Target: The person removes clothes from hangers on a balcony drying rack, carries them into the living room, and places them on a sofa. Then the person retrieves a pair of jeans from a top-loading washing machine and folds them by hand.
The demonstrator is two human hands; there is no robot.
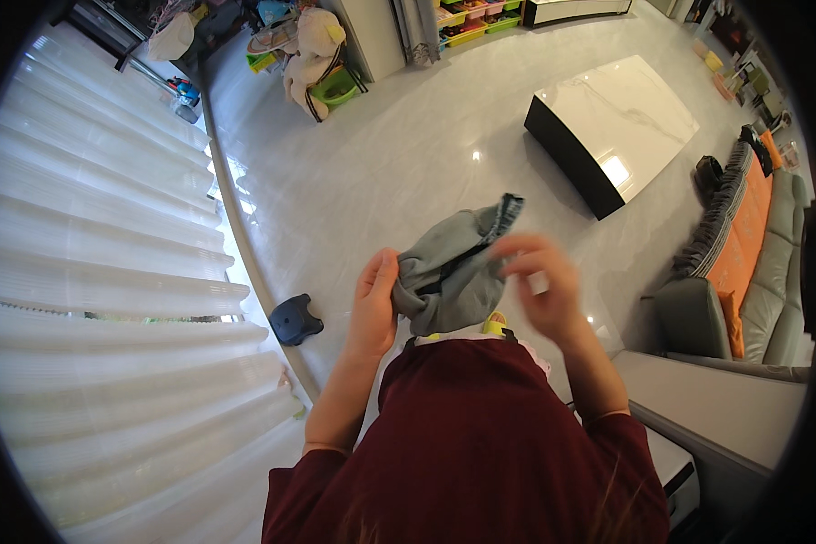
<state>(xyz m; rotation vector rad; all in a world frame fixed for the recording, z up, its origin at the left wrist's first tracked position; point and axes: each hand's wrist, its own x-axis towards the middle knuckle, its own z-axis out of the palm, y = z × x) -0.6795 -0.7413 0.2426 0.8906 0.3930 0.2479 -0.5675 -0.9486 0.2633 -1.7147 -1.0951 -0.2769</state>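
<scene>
A grey-green cloth garment (449, 258), bunched up, hangs in front of my body above the floor. A dark, patterned band (506, 214) runs along its upper right end, and a dark fold opens in its middle. My left hand (379, 292) pinches the garment's left edge, thumb on top. At the right side, my right hand (540, 282) is blurred, with its fingers bent and spread beside the cloth. Whether those fingertips touch the fabric cannot be made out.
White sheer curtains (122, 272) hang along the left, with a dark plastic stool (296, 319) beside them. A marble-topped coffee table (619, 122) stands ahead right. Farther right is a green leather sofa (778, 272). A white cabinet top (714, 408) lies close at my right.
</scene>
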